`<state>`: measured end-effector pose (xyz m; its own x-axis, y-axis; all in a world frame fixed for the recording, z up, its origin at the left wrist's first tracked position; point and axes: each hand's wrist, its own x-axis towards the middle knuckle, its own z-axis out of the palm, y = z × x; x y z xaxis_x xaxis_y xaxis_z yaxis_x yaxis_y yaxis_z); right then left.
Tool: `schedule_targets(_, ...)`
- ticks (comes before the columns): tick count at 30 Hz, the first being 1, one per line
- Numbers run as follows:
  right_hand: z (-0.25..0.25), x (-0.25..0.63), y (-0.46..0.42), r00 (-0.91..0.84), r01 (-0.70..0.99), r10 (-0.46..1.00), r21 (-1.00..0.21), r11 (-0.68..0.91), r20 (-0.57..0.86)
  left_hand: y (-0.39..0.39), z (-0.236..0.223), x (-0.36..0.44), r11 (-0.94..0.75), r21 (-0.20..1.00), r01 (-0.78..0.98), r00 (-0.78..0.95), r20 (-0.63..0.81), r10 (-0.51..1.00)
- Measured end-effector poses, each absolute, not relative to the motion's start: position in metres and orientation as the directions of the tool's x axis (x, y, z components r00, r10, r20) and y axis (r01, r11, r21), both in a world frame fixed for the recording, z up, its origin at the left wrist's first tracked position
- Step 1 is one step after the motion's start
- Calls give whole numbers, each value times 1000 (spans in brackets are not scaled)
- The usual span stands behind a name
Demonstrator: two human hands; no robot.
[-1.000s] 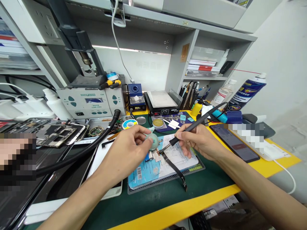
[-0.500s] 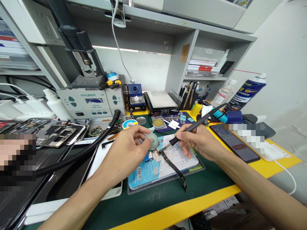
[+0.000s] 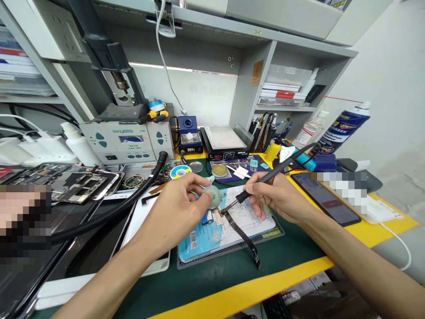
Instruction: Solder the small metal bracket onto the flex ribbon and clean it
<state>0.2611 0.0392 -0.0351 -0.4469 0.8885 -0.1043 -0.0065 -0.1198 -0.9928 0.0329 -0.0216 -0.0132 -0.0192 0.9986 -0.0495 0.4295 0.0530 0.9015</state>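
My left hand [image 3: 186, 199] is closed, pinching a small round translucent green dispenser [image 3: 211, 198] between thumb and fingers; it looks like a solder wire dispenser, with a short spout at its top. In my right hand [image 3: 275, 193] a black soldering iron [image 3: 262, 180] is gripped like a pen, pointing down to the left. The iron's metal tip meets a small board [image 3: 218, 217] at the end of a black flex cable [image 3: 244, 237]. Both lie on a blue and white package [image 3: 192, 252], and the cable's other end hangs over its front edge.
A hot-air station [image 3: 122, 141] stands back left, its thick black hose [image 3: 109, 221] crossing phone parts. Behind the hands are a soldering station [image 3: 189, 133], a hot plate [image 3: 224, 138] and a solder spool [image 3: 180, 172]. A phone [image 3: 323, 199] lies right; a spray can [image 3: 345, 128] stands behind.
Almost nothing differs. The view has shifted very slightly, and both hands keep the same holds, with the iron tip at the same small board.
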Motion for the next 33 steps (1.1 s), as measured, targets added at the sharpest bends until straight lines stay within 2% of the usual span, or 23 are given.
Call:
schedule_targets(12,-34,261,40,-451,-34,883,-986,-163,-131,-19,-17,33,58,906,419,-27,-51,998)
schedule_targets(33,-33,260,39,-447,18,887,-993,-119,-114,-19,-18,33,55,908,416,-26,-49,998)
